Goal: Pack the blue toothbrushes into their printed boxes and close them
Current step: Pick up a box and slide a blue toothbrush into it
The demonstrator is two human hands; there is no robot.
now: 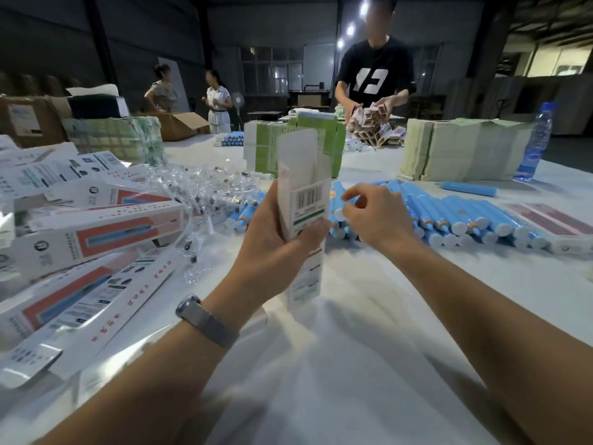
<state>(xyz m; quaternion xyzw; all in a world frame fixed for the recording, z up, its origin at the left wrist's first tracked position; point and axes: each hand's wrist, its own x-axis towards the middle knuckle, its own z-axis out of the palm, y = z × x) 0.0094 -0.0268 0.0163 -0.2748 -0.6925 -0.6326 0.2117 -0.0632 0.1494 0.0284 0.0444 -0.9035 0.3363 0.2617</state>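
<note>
Left hand [272, 239]: grips printed box [305, 200] upright above the table, top flaps open.
Right hand [369, 213]: fingers curled, pinching the end of a blue toothbrush [339, 207] just beside the box.
Toothbrush row [465, 220]: lying on white table [353, 348], right of the hands.
Boxes pile [90, 226]: left side.

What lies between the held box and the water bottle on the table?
In the head view, between the box and the bottle: the right hand, rows of blue toothbrushes, and a stack of flat cartons.
</note>
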